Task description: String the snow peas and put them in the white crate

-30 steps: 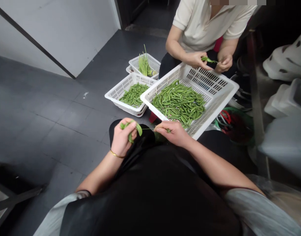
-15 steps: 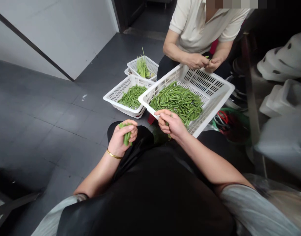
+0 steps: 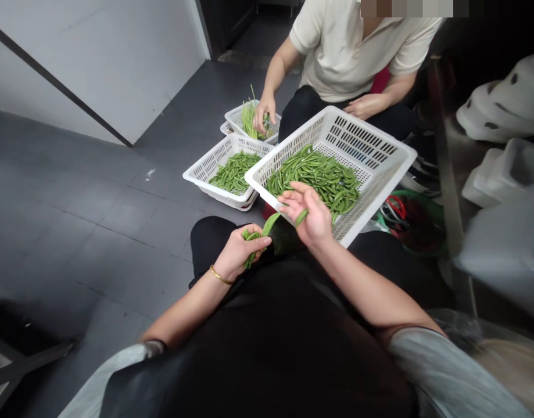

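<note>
My left hand (image 3: 236, 253) is closed around several green pea pods, and one pod (image 3: 271, 223) sticks up from between its thumb and fingers. Close by on the right, my right hand (image 3: 316, 220) has its fingertips loosely extended at the near edge of the large white basket (image 3: 386, 188), while a pea pod (image 3: 301, 217) is tucked against its palm. A heap of pea pods (image 3: 319, 174) lies inside that tilted basket.
Left of the large basket, a smaller white basket (image 3: 197, 171) holds more pods. Behind it, a third basket (image 3: 236, 112) contains long green stalks (image 3: 248, 119); a co-worker's hand (image 3: 265, 111) reaches into it. White containers (image 3: 488, 174) stand at right.
My left hand has moved right, and a pod now protrudes from it. My right hand's fingers have opened out somewhat. The co-worker's hand has left the basket's far edge for the stalks.
</note>
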The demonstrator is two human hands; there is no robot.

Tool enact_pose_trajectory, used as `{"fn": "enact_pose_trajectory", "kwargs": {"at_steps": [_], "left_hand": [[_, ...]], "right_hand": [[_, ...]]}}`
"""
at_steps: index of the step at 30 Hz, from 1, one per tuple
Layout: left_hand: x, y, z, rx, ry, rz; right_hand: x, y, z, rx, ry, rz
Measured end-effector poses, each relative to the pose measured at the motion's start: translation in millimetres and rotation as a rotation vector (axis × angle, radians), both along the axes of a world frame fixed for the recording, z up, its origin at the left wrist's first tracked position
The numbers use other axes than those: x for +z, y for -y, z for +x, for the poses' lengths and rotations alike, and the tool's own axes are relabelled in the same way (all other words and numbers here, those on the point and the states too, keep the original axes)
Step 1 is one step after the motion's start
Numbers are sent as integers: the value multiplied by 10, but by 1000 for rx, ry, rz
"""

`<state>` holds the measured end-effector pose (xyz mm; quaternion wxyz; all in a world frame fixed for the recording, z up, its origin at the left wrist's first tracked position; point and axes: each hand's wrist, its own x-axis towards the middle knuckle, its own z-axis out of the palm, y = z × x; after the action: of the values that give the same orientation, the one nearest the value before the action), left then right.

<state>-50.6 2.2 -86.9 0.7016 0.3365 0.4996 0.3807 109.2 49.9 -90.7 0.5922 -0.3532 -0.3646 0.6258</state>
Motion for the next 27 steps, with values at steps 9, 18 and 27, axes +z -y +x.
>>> {"fn": "enact_pose_trajectory", "kwargs": {"at_steps": [9,18,27], "left_hand": [[40,31,-62,-164,148,-78],[-4,-20,-7,-21,381,-85],[87,-62,-300,308,-7,305]], "right_hand": [[112,84,225,151,971,645],[54,167,112,-112,1285,897],[287,94,409,112,1247,648]]}}
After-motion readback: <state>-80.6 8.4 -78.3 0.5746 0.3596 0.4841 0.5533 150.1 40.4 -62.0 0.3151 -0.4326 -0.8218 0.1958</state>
